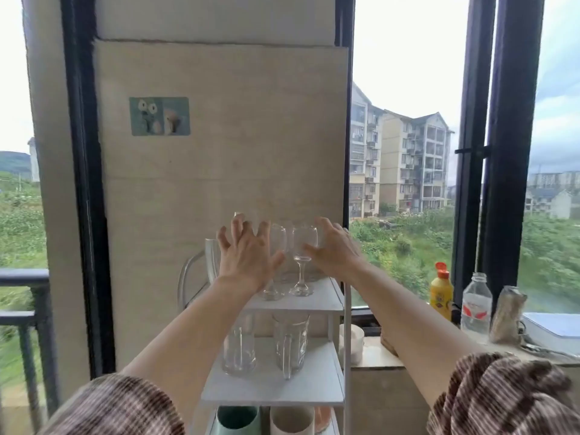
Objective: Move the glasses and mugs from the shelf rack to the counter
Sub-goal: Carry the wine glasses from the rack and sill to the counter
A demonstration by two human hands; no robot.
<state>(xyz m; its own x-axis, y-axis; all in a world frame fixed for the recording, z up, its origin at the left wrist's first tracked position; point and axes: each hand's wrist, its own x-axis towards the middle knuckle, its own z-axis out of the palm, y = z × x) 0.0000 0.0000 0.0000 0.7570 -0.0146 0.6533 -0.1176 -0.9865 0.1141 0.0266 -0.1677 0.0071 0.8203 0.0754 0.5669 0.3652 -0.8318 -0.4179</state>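
The right wine glass [303, 246] stands on the top shelf of the shelf rack [317, 301], with the right hand [337, 251] at its 3 o'clock, fingers curved beside the bowl; I cannot tell whether that grip has closed. At its 9 o'clock the left wine glass [278, 243] is half hidden behind the left hand [248, 257], its grip open, fingers spread. Two glass mugs [292, 343] sit one shelf down at 6 o'clock, the counter [376, 356] at the rack's 3 o'clock.

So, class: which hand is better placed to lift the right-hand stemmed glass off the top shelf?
Right. The right hand is beside the stemmed glass, and the counter lies on that side. The left hand is spread before another glass.
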